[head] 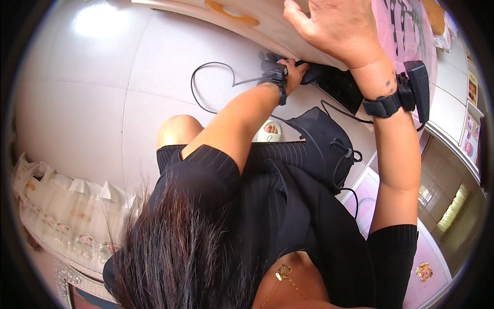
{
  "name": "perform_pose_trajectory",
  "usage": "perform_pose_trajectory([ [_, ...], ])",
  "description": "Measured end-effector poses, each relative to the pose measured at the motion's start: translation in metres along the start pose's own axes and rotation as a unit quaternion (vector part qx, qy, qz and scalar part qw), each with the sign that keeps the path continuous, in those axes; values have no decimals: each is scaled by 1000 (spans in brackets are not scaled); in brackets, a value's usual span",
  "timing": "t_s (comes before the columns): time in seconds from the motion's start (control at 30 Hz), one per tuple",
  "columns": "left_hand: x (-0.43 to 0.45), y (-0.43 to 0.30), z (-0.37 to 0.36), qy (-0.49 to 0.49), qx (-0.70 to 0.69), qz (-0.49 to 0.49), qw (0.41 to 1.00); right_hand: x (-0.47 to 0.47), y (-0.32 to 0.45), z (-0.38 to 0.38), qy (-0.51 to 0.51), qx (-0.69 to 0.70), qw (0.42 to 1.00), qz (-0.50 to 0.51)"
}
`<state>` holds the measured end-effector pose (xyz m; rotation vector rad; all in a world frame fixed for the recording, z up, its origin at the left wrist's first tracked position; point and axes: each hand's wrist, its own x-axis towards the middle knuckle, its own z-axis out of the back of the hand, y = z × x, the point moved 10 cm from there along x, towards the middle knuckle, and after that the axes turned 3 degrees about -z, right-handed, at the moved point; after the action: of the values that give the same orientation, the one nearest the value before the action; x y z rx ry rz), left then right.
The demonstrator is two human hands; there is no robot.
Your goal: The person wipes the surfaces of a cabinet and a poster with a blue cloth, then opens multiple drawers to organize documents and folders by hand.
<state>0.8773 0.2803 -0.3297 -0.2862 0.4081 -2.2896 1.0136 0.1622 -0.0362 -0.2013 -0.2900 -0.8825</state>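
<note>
My left hand (296, 75) reaches down beside the base of a cream cabinet (324, 52). Its fingers touch or overlap a black object (311, 74); a grip on it cannot be made out. Blurred dark items with a bit of blue lie just behind that wrist. Higher up, my right hand (339, 29) is over the cabinet's upper edge, thumb spread, its fingertips cut off by the frame. A black device on a strap (397, 98) is worn on the right wrist, and another black device (278, 75) on the left.
A black cable (193, 79) loops over the pale tiled floor (85, 104). A black drawstring bag (328, 143) is by my right side, near a dark panel or opening (341, 90). Pink patterned cloth (403, 34) is at the right, an embroidered lace cover (73, 220) at the lower left.
</note>
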Motion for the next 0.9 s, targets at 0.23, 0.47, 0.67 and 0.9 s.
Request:
perform_pose_trajectory([
  [0.23, -22, 45, 7, 13, 113, -137, 984, 0, 8, 6, -18, -12, 1000, 4],
  [0.47, -29, 161, -22, -30, 66, -75, 995, 19, 37, 17, -61, 3, 997, 51],
  [0.67, -56, 203, 34, 19, 180, -53, 982, 0, 9, 6, -27, -27, 999, 5],
  [0.9, -102, 307, 99, -46, 125, 128, 983, 1, 11, 11, -37, 13, 999, 11],
])
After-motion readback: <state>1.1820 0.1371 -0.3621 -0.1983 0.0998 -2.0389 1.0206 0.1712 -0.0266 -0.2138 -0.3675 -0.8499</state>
